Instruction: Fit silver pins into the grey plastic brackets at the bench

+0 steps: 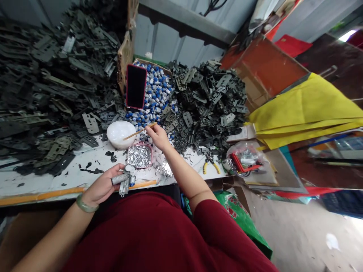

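My left hand [104, 184] is closed around a grey metal hinge-like part [124, 182] with a blue and silver cylinder in it, just above the table's front edge. In my right hand [158, 136] is a thin wooden stick [135, 133], pinched between thumb and fingers. The stick's lower tip reaches into a white bowl [116, 141] that holds a whitish substance. Between the hands stands a pink-rimmed tray [150, 161] full of small silver pins. More loose silver pins [166, 170] lie to its right.
Dark metal parts [56, 83] are heaped on the left, and another heap [210, 98] on the right. Blue and silver cylinders [157, 90] fill the middle behind a propped phone [136, 87]. Yellow-handled pliers [211, 165] and a plastic bag [245, 158] lie at the right.
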The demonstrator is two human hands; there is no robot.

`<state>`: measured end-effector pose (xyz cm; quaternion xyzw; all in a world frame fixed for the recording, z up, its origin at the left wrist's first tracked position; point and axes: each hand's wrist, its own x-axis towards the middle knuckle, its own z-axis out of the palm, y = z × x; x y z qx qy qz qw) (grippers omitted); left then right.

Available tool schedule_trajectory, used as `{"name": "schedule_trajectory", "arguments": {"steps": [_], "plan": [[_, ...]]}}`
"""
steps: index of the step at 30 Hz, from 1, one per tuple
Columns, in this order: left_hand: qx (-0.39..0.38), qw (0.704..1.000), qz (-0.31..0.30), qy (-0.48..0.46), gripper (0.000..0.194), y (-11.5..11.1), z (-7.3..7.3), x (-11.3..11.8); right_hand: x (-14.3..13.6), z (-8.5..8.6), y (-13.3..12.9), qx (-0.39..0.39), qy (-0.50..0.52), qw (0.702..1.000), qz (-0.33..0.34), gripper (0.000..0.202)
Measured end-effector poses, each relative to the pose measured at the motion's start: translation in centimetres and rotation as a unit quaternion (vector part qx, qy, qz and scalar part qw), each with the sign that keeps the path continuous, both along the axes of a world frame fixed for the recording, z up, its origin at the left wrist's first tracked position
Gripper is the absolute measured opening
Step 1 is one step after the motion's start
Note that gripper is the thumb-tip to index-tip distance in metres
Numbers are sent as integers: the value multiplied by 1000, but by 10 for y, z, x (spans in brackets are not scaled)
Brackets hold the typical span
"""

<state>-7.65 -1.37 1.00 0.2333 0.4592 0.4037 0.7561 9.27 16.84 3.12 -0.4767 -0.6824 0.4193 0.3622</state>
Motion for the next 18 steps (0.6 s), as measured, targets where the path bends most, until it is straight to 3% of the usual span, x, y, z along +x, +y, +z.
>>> {"name": "schedule_trajectory", "arguments": {"steps": [3,5,8,11,13,16,18], "plan": [[-8,999,30,-28,32,-2,-5,1,31,-1,21,6,-56,997,-55,15],[-16,997,54,-44,34,-3,-9,2,54,0,40,12,-132,974,-181,19],[-22,995,71,-61,34,-5,-11,4,75,3,63,-10,-234,943,-235,24],[-25,995,68,-66,34,-5,-11,8,79,9,65,16,-358,911,-204,23],[-27,995,67,-73,34,-5,-11,10,79,11,60,79,-449,876,-159,24],[-36,994,65,-83,35,-6,-10,13,82,12,54,187,-548,815,-21,31],[-43,993,71,-85,36,-6,-9,15,86,12,55,218,-579,783,64,33]]}}
